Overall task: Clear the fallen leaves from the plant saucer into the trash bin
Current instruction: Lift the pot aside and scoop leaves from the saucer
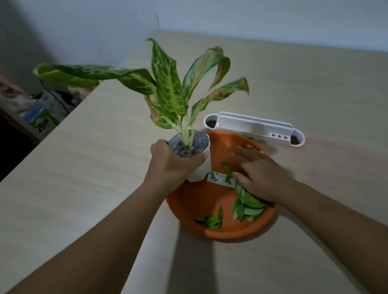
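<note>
Orange saucer point(191, 199) label point(220, 180) unreadable; left hand point(173, 163) grips pot point(201, 173).

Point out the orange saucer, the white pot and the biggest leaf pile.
orange saucer point(188, 202): head view, bare floor, near left.
white pot point(201, 171): head view, side wall.
biggest leaf pile point(248, 206): head view, heap's middle.

An office or study: wooden desk point(307, 90) with white cable-port organiser point(254, 128).

There is one orange saucer point(191, 201), one white pot point(200, 170), one plant point(167, 87), one white organiser point(254, 128) and one label point(218, 179). The fallen leaves point(248, 205) form two heaps, too overlapped to count. Two hands show: one left hand point(171, 166) and one right hand point(259, 174).
</note>
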A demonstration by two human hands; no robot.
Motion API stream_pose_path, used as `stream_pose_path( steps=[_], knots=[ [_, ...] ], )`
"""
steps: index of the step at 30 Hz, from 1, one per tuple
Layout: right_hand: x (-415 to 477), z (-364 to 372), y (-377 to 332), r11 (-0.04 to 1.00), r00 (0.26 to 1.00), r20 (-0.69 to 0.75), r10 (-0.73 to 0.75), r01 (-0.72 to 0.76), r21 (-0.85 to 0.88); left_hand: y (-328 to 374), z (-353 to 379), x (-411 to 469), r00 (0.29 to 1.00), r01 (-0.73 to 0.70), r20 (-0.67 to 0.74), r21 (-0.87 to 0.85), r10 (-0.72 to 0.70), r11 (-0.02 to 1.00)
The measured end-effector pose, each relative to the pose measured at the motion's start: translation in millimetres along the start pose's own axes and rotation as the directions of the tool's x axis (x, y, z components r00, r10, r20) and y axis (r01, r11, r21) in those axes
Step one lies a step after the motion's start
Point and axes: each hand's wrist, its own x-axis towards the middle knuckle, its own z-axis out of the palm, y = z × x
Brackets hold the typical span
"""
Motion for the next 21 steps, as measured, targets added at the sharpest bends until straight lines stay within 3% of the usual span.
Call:
stream_pose_path(
  steps=[3, 6, 11, 14, 17, 19, 21],
  knots=[
    [9.8, 7.9, -2.2, 0.999, 0.996, 0.082, 0.042, -0.043, 0.003, -0.1, -0.5, 1.1, 1.0, 0.002, -0.005, 0.012, -0.002, 1.0],
    [-11.3, 12.4, -14.2, 0.992, 0.996, 0.074, 0.051, -0.059, 0.116, 0.0, -1.0, 2.7, 1.0, -0.002, -0.009, -0.004, 0.002, 1.0],
    [-43.8, 7.3, -33.3, 0.939, 0.992, 0.043, -0.116, 0.095, 0.331, 0.3, -4.1, 2.0, 1.0, 0.0, -0.011, 0.003, 0.0, 1.0],
    [-38.7, 3.0, -24.1, 0.962, 0.996, -0.085, 0.03, -0.006, 0.272, 0.7, -4.8, 1.5, 1.0, 0.005, 0.006, 0.008, -0.005, 1.0],
    [-41.8, 7.5, -22.0, 0.973, 0.98, -0.066, 0.185, -0.174, 0.15, 1.1, -5.0, 0.4, 0.999, 0.042, -0.012, 0.0, -0.042, 0.999],
    [-53.6, 17.1, -36.6, 0.973, 0.988, -0.005, 0.157, -0.153, 0.17, -0.6, -4.5, -0.6, 0.999, 0.051, -0.019, -0.015, -0.051, 0.999],
    [-64.8, 22.6, -54.5, 0.946, 0.995, 0.055, 0.085, -0.098, 0.31, -2.6, -3.6, -1.5, 0.999, 0.039, -0.017, -0.037, -0.039, 0.999]
  ],
)
